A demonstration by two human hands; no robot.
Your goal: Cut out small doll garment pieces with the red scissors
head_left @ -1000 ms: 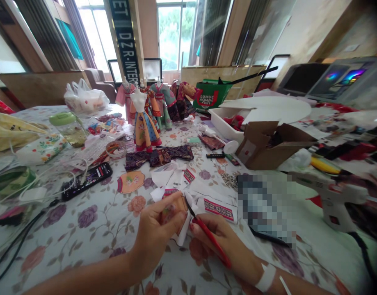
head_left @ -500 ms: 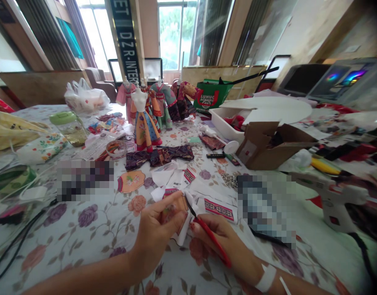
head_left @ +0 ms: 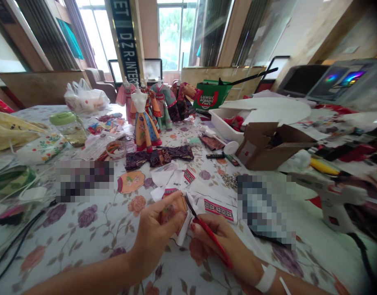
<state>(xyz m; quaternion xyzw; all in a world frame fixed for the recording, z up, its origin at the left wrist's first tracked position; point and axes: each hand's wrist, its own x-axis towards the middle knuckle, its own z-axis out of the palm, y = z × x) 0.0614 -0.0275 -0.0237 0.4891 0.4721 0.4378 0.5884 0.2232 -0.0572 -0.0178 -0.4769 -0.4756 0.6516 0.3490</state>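
Note:
My left hand (head_left: 154, 237) is closed round a small piece of patterned cloth backed with white paper (head_left: 171, 213), holding it up just above the flowered tablecloth. My right hand (head_left: 228, 246) grips a pair of red-handled scissors (head_left: 206, 231), whose dark blades point up and left into the paper's edge. Cut scraps of white paper with red woven trim (head_left: 217, 208) lie just beyond both hands.
Small mannequins in bright dresses (head_left: 145, 123) stand at the table's centre back, a dark cloth piece (head_left: 159, 157) before them. An open cardboard box (head_left: 268, 145) and a white glue gun (head_left: 332, 196) lie right. A green-lidded jar (head_left: 68, 129), bags and cables crowd the left.

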